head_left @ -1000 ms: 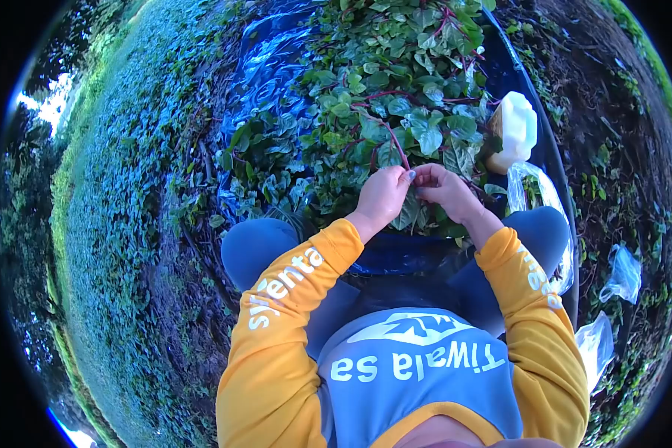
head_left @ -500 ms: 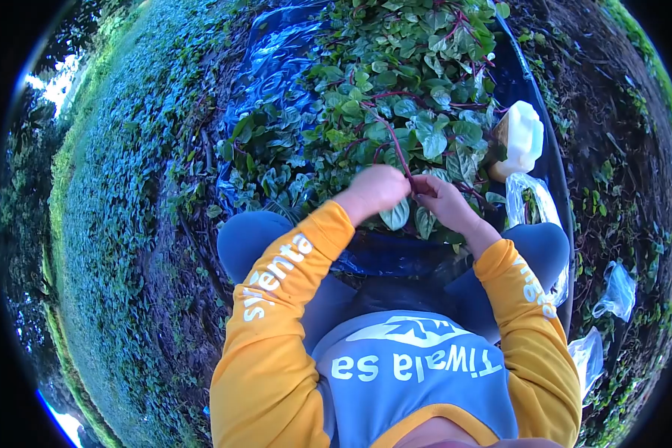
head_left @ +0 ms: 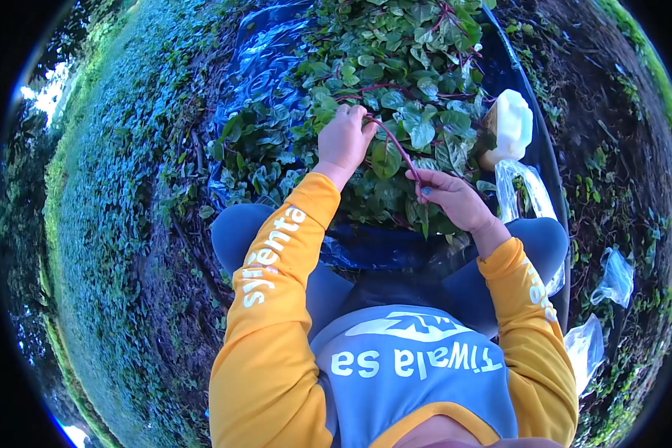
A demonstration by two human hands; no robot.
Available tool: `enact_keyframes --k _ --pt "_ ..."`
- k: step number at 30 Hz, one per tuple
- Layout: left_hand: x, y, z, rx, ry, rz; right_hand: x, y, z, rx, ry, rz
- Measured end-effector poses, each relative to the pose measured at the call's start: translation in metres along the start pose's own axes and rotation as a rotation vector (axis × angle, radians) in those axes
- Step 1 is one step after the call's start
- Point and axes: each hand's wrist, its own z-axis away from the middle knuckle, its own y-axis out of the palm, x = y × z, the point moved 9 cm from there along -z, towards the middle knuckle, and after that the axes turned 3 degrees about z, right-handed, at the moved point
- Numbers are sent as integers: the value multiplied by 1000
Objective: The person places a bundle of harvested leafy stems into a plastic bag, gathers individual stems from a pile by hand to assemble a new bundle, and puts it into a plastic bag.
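A purple-red vine stem (head_left: 396,142) with broad green leaves, like Malabar spinach, is stretched between my two hands. My left hand (head_left: 343,140) is closed round its upper part, knuckles up, in front of the leaf pile. Lower and to the right, my right hand (head_left: 455,198) pinches the stem's near end between thumb and fingers. A large leaf (head_left: 386,159) hangs from the stem between the hands. Behind them lies a thick heap of similar leafy vines (head_left: 396,67), some with red stems showing.
Blue plastic sheeting (head_left: 265,56) lies under and left of the heap. To the right stand a cut white plastic jug (head_left: 512,123) and a clear plastic bag (head_left: 526,190). More plastic bags (head_left: 614,278) lie on the soil. My bent knees (head_left: 534,250) flank the heap's near edge.
My left hand has moved away and to the left along the stem, apart from my right hand. The right hand keeps its pinch nearly in place. More of the stem now shows between them.
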Motion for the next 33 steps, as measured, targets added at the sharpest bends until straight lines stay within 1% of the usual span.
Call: enact_keyframes --k 1,3,4,5,6,7,8,9,10,11,12,13,14,15,16,17,19,20,21,22,23,24,25,26,27,28,29,31,32,33 --pt "-1 -1 2 1 4 0 -1 0 2 -3 -2 -2" --pt "-15 5 6 104 161 -109 2 -1 7 -16 -42 0" --pt "-18 6 11 150 199 -116 4 0 10 -20 -47 -1" --pt "-17 2 17 151 205 -118 5 -3 14 -81 -38 66" --pt "-16 2 25 203 228 -151 5 -6 16 -141 -29 129" --pt "-14 4 35 259 250 -184 1 -7 18 -144 -31 120" --pt "-9 3 43 293 254 -128 2 -12 18 -181 -98 372" --pt "-6 0 50 300 259 -135 9 -11 20 -217 -163 623" --pt "1 1 57 388 203 7 13 -9 24 -254 -218 679" --pt "7 2 62 474 144 149 13 -7 26 -258 -222 667" --pt "12 3 67 569 132 241 13 -2 27 -227 -220 732" --pt "20 -3 68 577 136 231 12 4 28 -197 -218 796" --pt "31 -6 70 626 64 362 13 7 31 -202 -222 786" --pt "45 -11 73 672 -12 496 16 16 35 -184 -247 880" --pt "105 -29 63 566 -339 357 16 24 39 -166 -269 967" --pt "162 -50 63 434 -656 217 16 23 41 -167 -272 965" --pt "164 -109 52 -5 -546 -415 10 26 39 -67 -219 980" --pt "167 -107 53 23 -592 -515 8 25 38 -77 -227 973" --pt "152 -109 47 49 -637 -615 1 26 35 -62 -226 1070" --pt "126 -102 32 -50 -373 -587 -3 28 33 -47 -221 1165" --pt "112 -85 21 4 -186 -298 -3 29 31 -56 -223 1155" --pt "98 -67 16 -66 -3 -149 -4 33 27 -27 -212 1207" --pt "83 -47 8 30 -22 -64 -5 36 23 4 -199 1262" --pt "71 -26 2 78 -63 40 -5 37 20 -5 -199 1258" --pt "62 -6 -4 104 -53 128 -6 41 16 11 -219 1266" --pt "56 15 -13 148 1 122 -7 44 14 27 -237 1277" --pt "51 32 -22 165 51 91 -9 43 11 19 -233 1277" --pt "62 60 -39 148 29 -62 -12 46 6 55 -286 1271" --pt "65 69 -45 149 34 -60 -15 44 4 27 -315 1273" --pt "80 86 -49 290 -88 -236 -19 41 1 18 -314 1273"
